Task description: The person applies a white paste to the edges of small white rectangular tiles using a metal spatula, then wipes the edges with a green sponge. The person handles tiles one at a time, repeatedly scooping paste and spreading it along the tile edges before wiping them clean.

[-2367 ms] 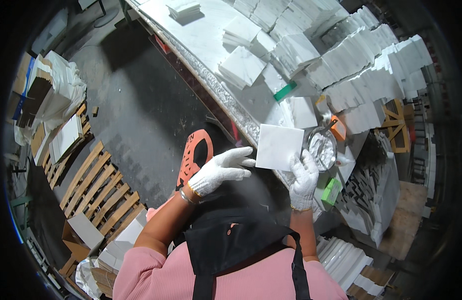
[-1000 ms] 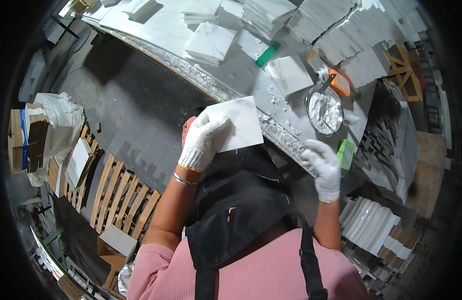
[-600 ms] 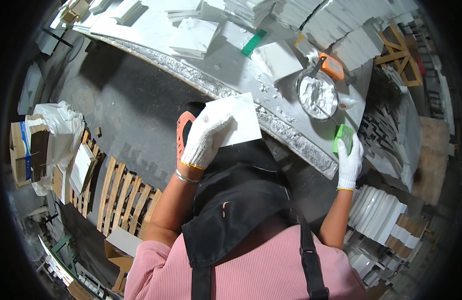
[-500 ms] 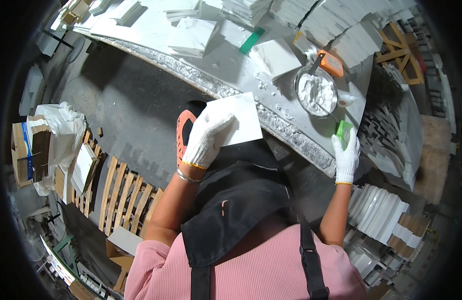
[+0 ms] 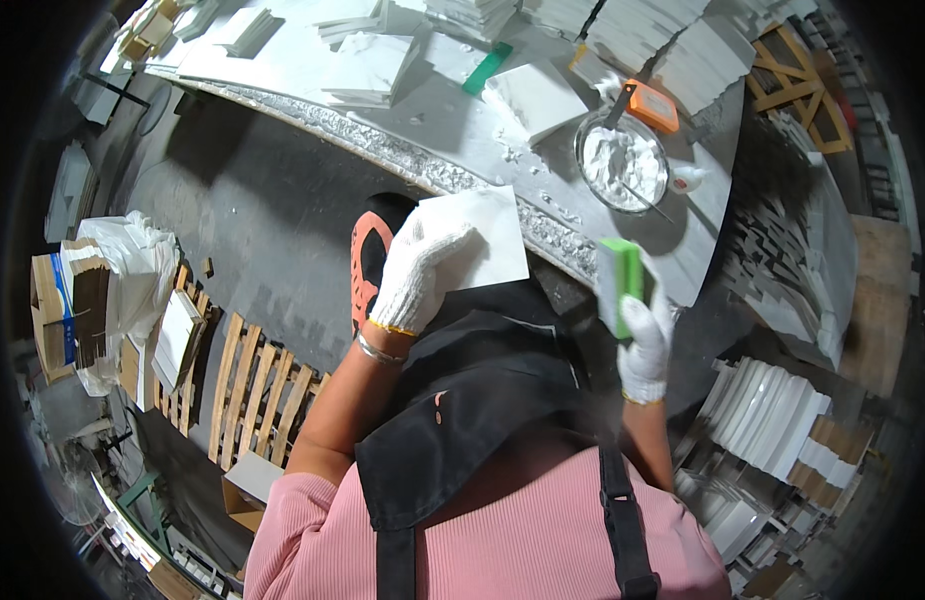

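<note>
In my gloved left hand [image 5: 412, 275] is a square white tile [image 5: 497, 235], held by its left side with the thumb across its face. The tile is over my lap, close to the table's front edge. My gloved right hand [image 5: 646, 340] is wrapped round a green hand sanding block [image 5: 628, 280], which has a pale, whitish side turned toward the tile. Block and tile are apart. Beyond the right hand stands a clear bowl [image 5: 592, 185] of white powder or paste [image 5: 622, 165], with a thin tool leaning out over its near rim.
The table [image 5: 432, 125] has a rough, crumbly front edge. On it lie an orange block [image 5: 651, 106], a dark-handled scraper [image 5: 619, 105], a green strip [image 5: 486, 68] and several tile stacks [image 5: 370, 68]. Wooden pallets [image 5: 257, 390] stand on the floor at left; stacked white pieces [image 5: 767, 415] at right.
My right hand has brought the green sanding block from beside the bowl leftward and nearer, turning it on edge. My left hand with the tile has hardly moved.
</note>
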`<state>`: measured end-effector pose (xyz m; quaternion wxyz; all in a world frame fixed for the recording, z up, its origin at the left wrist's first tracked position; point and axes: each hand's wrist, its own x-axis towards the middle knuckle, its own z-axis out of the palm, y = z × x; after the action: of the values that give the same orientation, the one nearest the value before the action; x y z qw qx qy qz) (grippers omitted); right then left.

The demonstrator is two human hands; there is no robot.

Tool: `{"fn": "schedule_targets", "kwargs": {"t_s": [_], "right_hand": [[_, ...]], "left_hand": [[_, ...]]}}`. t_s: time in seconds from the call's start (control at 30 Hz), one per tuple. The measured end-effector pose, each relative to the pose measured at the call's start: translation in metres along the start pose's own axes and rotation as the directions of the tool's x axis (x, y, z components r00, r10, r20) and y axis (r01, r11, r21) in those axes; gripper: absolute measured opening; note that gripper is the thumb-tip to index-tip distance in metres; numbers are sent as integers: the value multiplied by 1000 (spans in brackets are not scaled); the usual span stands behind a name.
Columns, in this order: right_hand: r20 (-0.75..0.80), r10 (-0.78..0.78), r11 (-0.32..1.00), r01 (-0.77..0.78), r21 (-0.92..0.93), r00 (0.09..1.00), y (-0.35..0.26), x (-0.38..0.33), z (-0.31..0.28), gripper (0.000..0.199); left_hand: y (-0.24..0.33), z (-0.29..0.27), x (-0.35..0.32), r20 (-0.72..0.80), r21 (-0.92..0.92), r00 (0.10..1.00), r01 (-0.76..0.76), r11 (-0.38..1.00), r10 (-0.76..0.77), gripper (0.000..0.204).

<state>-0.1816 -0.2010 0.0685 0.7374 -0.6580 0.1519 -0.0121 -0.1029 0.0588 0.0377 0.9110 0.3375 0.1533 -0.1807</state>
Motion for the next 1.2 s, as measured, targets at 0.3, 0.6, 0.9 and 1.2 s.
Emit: {"fn": "schedule_targets", "kwargs": {"t_s": [0.3,0.6,0.9,1.2], "right_hand": [[200,-98,968,141,-210,975,27,32,76,64],[369,-273,803,422,-421,888,21,14,82,66],[379,-329,805,467,-366,865,15,16,92,70],[458,-397,654,596,-467,795,12,18,91,71]], "left_hand": [[-3,-7,-11,70,119,996,-55,991,47,33],[13,-10,-14,15,158,976,-215,964,216,33],[19,-20,-10,-14,43,986,-165,985,166,29],[25,-25,-7,6,102,990,-139,985,139,29]]}}
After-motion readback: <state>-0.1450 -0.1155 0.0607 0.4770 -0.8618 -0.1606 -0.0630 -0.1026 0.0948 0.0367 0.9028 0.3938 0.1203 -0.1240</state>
